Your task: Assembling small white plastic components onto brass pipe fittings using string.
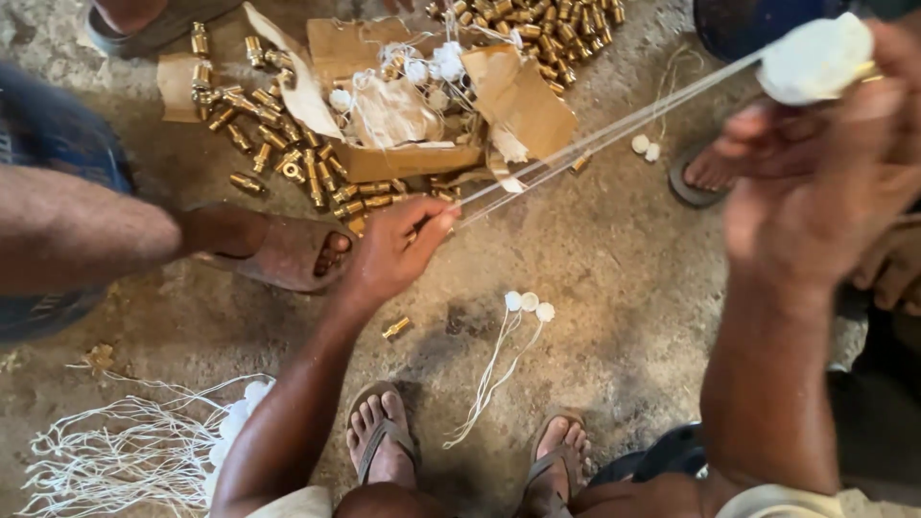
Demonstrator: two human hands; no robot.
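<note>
the person's left hand (398, 251) sits near the middle of the view, reaching toward twelve o'clock, its thumb and fingers pressed together in a pinch on the low end of a bundle of taut white strings (595, 139). those strings run from the pinch up toward two o'clock, where they end at a white disc-like tag (815, 59) held against the right hand (825, 192). the right hand is close to the camera and blurred; it is closed about the upper end of the strings, but just how each finger lies i cannot tell

at twelve o'clock from the left hand lies a torn cardboard box (413, 158) with crumpled paper and more white tags inside, and around it a scatter of small brass fittings (278, 144) on the dirt floor (595, 288). one lone brass fitting (395, 328) rests just below the left wrist, at six o'clock from the hand. a little to the right of it, three white tags with loose strings (523, 317) lie on the ground. at eight o'clock, near the bottom left corner, a tangled heap of white strings (134, 451) is spread out

the person's own sandalled feet (384, 441) show at six o'clock. another person's foot in a brown sandal (288, 251) rests at nine o'clock, just beside the left hand
</note>
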